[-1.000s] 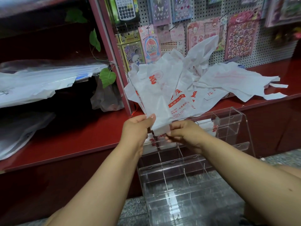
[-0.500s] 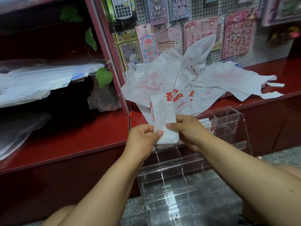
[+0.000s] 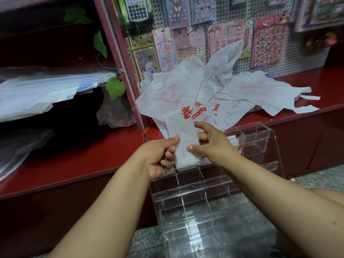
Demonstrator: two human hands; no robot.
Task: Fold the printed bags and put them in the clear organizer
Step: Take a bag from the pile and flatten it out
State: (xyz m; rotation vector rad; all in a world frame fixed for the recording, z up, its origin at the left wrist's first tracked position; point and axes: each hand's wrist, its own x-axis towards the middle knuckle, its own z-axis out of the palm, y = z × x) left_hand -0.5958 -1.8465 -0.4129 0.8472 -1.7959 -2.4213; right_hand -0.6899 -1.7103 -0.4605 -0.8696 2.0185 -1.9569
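Observation:
A white plastic bag with red print, folded into a narrow strip (image 3: 183, 138), stands upright between my hands above the clear organizer (image 3: 260, 144). My left hand (image 3: 158, 157) pinches its lower left edge with thumb and fingers. My right hand (image 3: 210, 142) pinches the strip's right side with the thumb in front, and the index finger points toward the strip. A heap of unfolded printed bags (image 3: 204, 94) lies on the red shelf (image 3: 74, 157) behind. Folded bag pieces show inside the organizer's top row at the right (image 3: 239, 145).
The tiered organizer stands on the speckled floor (image 3: 147, 241) against the red counter. A pegboard with sticker packs (image 3: 268, 40) and a calculator (image 3: 137, 8) rises behind the bags. Clear plastic sheets (image 3: 46, 90) and a green vine leaf (image 3: 116, 87) fill the left shelves.
The bag went from a loose upright sheet to a narrow folded strip. My hands lowered it toward the organizer, and my right index finger has lifted off it.

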